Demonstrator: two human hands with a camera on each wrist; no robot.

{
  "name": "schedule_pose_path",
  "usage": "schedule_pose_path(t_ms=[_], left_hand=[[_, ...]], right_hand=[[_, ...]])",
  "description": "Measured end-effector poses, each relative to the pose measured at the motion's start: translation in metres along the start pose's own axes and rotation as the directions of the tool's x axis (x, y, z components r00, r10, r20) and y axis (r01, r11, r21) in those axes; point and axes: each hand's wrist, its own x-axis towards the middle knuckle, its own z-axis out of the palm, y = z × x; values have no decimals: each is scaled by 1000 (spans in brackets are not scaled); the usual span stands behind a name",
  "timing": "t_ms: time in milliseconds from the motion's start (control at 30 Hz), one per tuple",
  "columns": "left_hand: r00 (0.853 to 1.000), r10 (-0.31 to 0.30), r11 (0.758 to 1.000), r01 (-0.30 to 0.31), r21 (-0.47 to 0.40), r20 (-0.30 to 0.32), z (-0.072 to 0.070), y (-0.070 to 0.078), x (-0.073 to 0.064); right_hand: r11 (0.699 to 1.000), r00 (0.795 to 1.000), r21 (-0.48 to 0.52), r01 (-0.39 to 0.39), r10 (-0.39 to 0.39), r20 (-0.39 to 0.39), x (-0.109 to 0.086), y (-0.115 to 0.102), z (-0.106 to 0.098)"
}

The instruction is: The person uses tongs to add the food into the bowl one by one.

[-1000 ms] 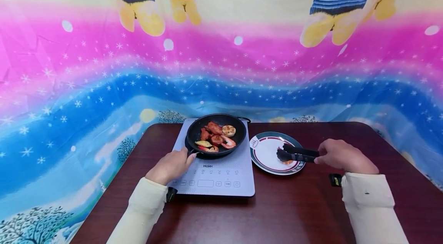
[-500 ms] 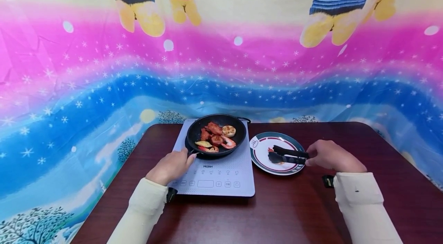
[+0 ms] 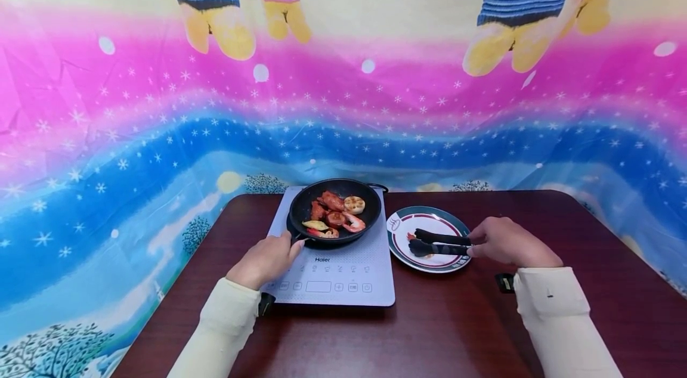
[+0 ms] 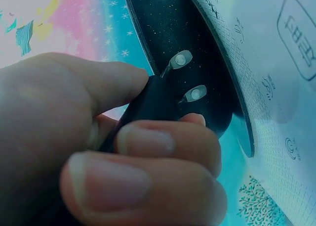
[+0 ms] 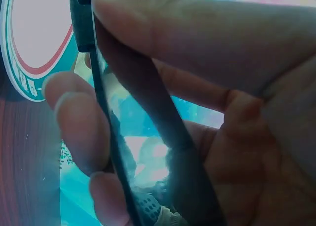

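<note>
My left hand (image 3: 265,260) grips the black handle (image 4: 153,102) of a frying pan (image 3: 302,205), fingers and thumb curled round it. The pan sits on a white induction cooker. In it lie reddish meat pieces (image 3: 331,200), a browned round slice (image 3: 354,205), a shrimp (image 3: 354,223) and other bits. My right hand (image 3: 512,241) holds black tongs (image 3: 442,238), their ends reaching left over a green-rimmed plate (image 3: 396,247). A small orange-red food piece (image 3: 411,236) shows at the tong ends, mostly hidden behind them. In the right wrist view, fingers and thumb wrap the tongs' metal arms (image 5: 111,122).
The white induction cooker (image 3: 343,270), marked Haier, stands left of the plate on a dark red wooden table (image 3: 429,324). A black cord (image 3: 380,186) runs behind the pan. A printed cloth (image 3: 343,98) with bears and snowflakes hangs behind the table.
My right hand and the tongs have moved left across the plate, and the orange-red piece has shifted left with them. The left hand and the pan have stayed in place.
</note>
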Motion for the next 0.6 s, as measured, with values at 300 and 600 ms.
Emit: schedule_pose_path(t_ms=[300, 600], left_hand=[[1000, -7, 1000, 7, -3, 7, 1, 0, 0], [1000, -6, 1000, 6, -4, 10, 1, 0, 0]], right_hand=[[1000, 1000, -21, 9, -10, -16, 0, -2, 0], [1000, 1000, 20, 17, -17, -3, -2, 1, -5]])
